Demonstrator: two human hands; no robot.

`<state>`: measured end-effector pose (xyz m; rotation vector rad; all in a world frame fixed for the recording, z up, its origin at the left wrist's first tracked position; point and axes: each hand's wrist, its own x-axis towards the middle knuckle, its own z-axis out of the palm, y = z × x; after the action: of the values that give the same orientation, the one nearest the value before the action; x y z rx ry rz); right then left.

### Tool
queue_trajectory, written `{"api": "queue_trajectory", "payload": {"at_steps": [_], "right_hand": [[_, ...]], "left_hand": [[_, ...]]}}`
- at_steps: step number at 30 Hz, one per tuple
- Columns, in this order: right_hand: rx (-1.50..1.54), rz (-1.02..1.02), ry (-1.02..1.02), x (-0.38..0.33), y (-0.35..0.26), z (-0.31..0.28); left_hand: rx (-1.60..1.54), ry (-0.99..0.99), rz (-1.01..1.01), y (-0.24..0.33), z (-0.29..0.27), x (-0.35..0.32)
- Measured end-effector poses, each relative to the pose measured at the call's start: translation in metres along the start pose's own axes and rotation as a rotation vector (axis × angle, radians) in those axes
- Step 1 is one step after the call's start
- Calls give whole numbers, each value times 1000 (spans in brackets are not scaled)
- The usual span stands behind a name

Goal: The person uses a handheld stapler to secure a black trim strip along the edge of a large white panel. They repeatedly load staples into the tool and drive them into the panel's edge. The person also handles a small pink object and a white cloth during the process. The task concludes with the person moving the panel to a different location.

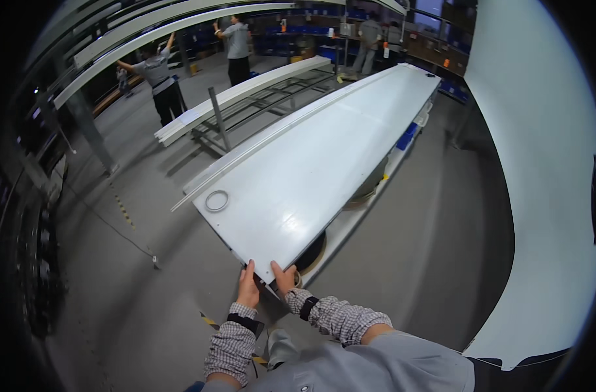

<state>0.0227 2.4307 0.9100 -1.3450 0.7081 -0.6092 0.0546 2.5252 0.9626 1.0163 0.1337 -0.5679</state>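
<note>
A long pale grey metal panel [311, 157] lies flat on a workbench and runs away from me toward the upper right. My left hand [248, 287] grips its near corner from the left side, thumb on top. My right hand [285, 279] holds the same corner from the right, fingers curled over the edge. A ring of clear tape [216, 200] rests on the panel near its left edge. Thin pale strips [246, 153] lie along the panel's left side.
A big white curved panel [540, 163] stands at the right. A rack of long white profiles [246, 91] stands at the left rear, and several people [161, 81] work there. Dark machinery [36, 248] lines the left wall. Blue bins [408, 136] sit beneath the bench.
</note>
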Motion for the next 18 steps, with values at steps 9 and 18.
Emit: {"api": "queue_trajectory", "payload": {"at_steps": [9,18], "right_hand": [[14,188,-146,8,-25,42],[-141,366,-1161,79,21,-70]], "left_hand": [[329,31,90,33,-32,41],[230,144,66,37,-25,42]]}}
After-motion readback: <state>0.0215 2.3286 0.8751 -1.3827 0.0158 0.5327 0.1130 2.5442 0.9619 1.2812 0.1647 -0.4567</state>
